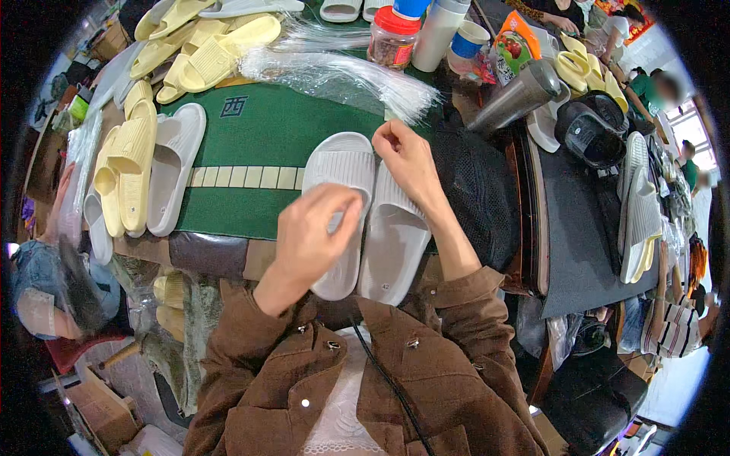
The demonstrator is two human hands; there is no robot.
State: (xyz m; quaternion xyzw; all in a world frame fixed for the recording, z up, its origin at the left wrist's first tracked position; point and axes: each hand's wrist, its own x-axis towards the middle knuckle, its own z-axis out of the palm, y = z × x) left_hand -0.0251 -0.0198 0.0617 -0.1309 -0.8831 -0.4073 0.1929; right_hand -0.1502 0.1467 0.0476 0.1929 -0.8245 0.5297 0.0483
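A pair of white slippers (365,220) is laid side by side on the green worktop (258,137), toes away from the person. The left hand (312,235) is pressed on the left slipper, fingers curled, its grip narrow. The right hand (407,159) is pinched at the right slipper's toe edge; whether something thin is held cannot be told. The pairing step seems in hand; a steady pinch at the toes is likely called for next.

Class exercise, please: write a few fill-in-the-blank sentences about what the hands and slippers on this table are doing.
1. Both hands rest on a pair of ____ slippers.
2. The table's mat is ____ in colour.
3. The slippers piled at the far left corner are ____.
4. The person's jacket sleeves are ____.

Missing words: white; green; yellow; brown
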